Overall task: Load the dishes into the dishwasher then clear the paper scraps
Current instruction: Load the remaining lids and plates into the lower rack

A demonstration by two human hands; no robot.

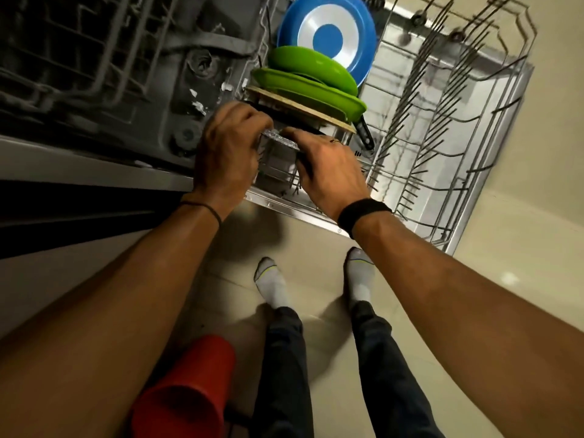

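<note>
Left hand (227, 147) and right hand (328, 165) both pinch the glass dish (279, 140), edge running hand to hand, over the rack (442, 121) just beside the board (303, 109); free tines (295, 181) look straight below.

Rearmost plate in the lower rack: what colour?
Blue plate, white ring around a blue centre. Head view.

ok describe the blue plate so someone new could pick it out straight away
Start at the pulled-out dishwasher rack. A row of dishes stands on edge along its left side, and the blue plate is the farthest one, behind the green plates. Only it has a white ring round a blue centre.
</note>
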